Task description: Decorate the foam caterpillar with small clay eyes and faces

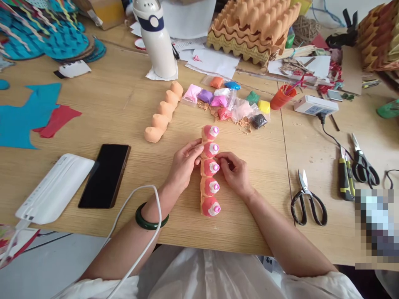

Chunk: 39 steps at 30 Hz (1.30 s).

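Observation:
A strip of egg-carton cups [207, 179], covered in pinkish-red clay with white patches and small pink knobs, stands lengthwise in front of me. My left hand [184, 164] grips its left edge, thumb on top near the second cup. On the other side my right hand [234, 171] has curled fingers, thumb and forefinger pinched against the strip's right edge between the second and third cups. Farther off to the left lies a plain orange egg-carton strip [164, 112]. Small bags of coloured clay [220, 101] are scattered behind the decorated strip.
Scissors [307, 199], a yellow-black utility knife [344, 174] and a power strip [316, 106] lie at right. A phone [104, 176] and white device [56, 189] are at left; its cable crosses my left forearm. Behind stand a white bottle [157, 45] and stacked egg trays [249, 31].

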### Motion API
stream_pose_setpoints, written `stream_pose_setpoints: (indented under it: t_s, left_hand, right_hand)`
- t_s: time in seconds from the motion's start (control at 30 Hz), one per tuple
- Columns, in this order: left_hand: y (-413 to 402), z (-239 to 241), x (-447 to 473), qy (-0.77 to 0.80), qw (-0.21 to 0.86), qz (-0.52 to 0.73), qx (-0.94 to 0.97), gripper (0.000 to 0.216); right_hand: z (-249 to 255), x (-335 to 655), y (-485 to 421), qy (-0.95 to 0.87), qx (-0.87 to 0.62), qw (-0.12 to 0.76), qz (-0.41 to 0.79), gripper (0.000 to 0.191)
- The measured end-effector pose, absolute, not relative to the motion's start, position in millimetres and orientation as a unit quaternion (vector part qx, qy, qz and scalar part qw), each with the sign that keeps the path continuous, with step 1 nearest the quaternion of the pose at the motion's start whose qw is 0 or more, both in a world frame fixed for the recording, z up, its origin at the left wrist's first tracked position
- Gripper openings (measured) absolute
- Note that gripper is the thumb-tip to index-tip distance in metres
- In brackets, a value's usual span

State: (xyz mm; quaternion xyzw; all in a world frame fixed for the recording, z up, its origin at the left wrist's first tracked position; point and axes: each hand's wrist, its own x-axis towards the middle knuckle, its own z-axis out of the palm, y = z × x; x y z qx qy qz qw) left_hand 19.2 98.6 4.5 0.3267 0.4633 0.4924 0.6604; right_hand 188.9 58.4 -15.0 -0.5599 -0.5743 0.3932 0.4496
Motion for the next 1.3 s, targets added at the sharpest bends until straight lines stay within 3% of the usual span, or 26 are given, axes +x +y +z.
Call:
stream_pose_setpoints:
  t_s: [0.2,0.4,0.6,0.7,0.87,1.1,1.3]
  left_hand:
    - [99,14,15,0.424,0.721,0.467,0.287,0.031]
    - [93,13,21,0.401,0.761,0.431,0.273,0.024]
    - [82,18,26,0.405,0.735,0.439,0.319,0.037]
    - [80,18,26,0.442,0.683,0.457,0.361,0.032]
    - [78,13,23,0.406,0.596,0.531,0.445,0.046]
    - [74,15,16,0.357,0.313,0.573,0.668,0.058]
    - [73,19,17,0.364,0.260,0.583,0.678,0.036]
  right_hand:
    - [-3,189,58,-0.406,-0.519,0.518,0.545,0.015]
    - [7,193,64,-0.312,-0.472,0.518,0.642,0.046]
    - [6,195,66,-0.228,-0.419,0.511,0.715,0.062]
    - [6,195,65,-0.217,-0.406,0.497,0.736,0.060]
    - [8,195,63,-0.217,-0.388,0.484,0.754,0.056]
    - [10,189,57,-0.229,-0.367,0.432,0.791,0.053]
    - [6,186,55,-0.242,-0.355,0.415,0.802,0.050]
